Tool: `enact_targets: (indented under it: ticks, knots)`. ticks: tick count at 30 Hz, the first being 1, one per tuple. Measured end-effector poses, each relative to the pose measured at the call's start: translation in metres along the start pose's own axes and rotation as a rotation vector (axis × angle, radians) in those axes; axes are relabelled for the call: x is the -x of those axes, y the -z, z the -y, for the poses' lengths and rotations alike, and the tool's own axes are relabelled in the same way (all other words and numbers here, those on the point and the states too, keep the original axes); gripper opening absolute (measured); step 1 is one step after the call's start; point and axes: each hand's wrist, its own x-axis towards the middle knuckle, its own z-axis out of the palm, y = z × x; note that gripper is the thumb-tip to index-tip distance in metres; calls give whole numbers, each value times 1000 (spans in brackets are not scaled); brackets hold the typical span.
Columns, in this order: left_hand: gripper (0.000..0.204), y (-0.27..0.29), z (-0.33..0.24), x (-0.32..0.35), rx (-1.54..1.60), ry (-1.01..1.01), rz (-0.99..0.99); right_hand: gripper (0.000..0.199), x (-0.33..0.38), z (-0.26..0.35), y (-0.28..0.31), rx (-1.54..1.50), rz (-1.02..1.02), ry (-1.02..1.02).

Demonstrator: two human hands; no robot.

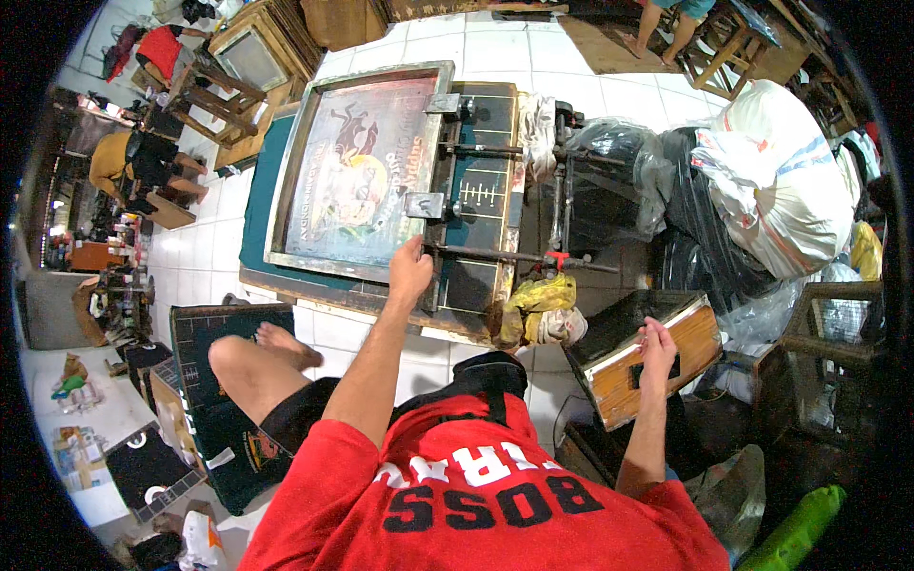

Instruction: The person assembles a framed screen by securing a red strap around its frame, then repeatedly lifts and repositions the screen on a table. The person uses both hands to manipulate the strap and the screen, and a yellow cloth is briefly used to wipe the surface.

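One framed printing screen [354, 171], one wooden box [657, 357], two metal clamps [425, 205], two hands [410, 270]

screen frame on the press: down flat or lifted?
Cannot tell for sure. The screen frame looks close over the green pallet, with the left hand gripping its near corner, but this overhead view hides any gap.

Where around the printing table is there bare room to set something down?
Bare white floor tiles lie beyond the screen frame, and a small patch lies between the table's near edge and the raised knee. Right of the table is crowded with plastic bags and the wooden box under the right hand.
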Motion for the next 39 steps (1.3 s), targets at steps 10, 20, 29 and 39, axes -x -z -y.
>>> enact_targets:
  ticks: [10,20,29,39]
  knots:
    - [32,210,118,34,474,55,-293,24,-4,90,-124,181,72,223]
    - [37,453,380,126,584,443,-490,28,161,49,-442,329,369,414]
    - [36,574,510,143,572,691,-324,38,297,18,-631,987,683,648]
    - [36,684,612,38,456,835,-34,31,206,-41,-746,790,-16,646]
